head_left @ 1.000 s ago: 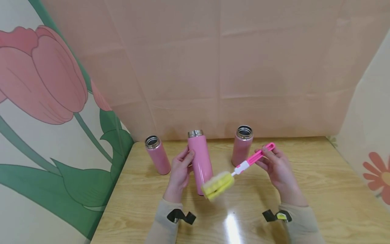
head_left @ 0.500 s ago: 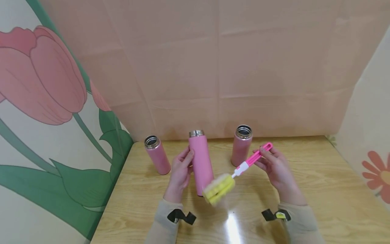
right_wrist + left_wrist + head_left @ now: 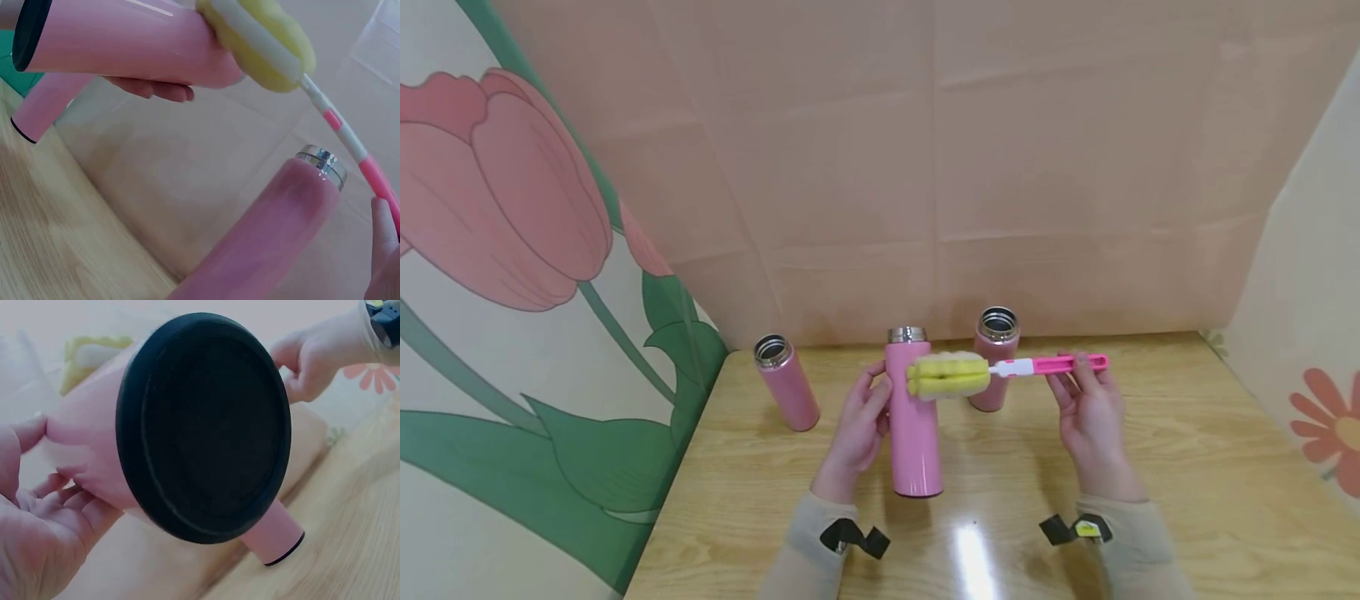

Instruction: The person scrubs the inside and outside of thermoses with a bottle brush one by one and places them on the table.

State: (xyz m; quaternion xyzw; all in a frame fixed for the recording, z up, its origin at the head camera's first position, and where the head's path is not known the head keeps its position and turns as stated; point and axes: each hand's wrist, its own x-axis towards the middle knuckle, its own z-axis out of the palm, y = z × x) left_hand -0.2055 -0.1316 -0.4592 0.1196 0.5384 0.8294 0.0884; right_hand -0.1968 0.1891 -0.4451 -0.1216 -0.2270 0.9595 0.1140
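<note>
My left hand (image 3: pixel 859 421) grips a pink thermos bottle (image 3: pixel 916 450) by its left side, lifted above the table, its steel neck at the top and uncapped or not I cannot tell. The bottle's black base (image 3: pixel 206 431) fills the middle of the left wrist view. My right hand (image 3: pixel 1092 417) pinches the pink handle of a bottle brush (image 3: pixel 1015 367), held level. Its yellow sponge head (image 3: pixel 951 375) lies across the front of the bottle's upper part in the head view. In the right wrist view the sponge (image 3: pixel 269 44) is beside the bottle's neck end, which it partly hides.
Two more pink bottles stand uncapped on the wooden table (image 3: pixel 737 517): one on the left (image 3: pixel 790 387), one on the right (image 3: pixel 989 392), partly behind the brush. A draped pinkish cloth (image 3: pixel 850 167) hangs behind the table.
The brush has swung from slanting down-left to level, its sponge rising from the bottle's bottom to its upper part. The held bottle has shifted slightly right and become more upright.
</note>
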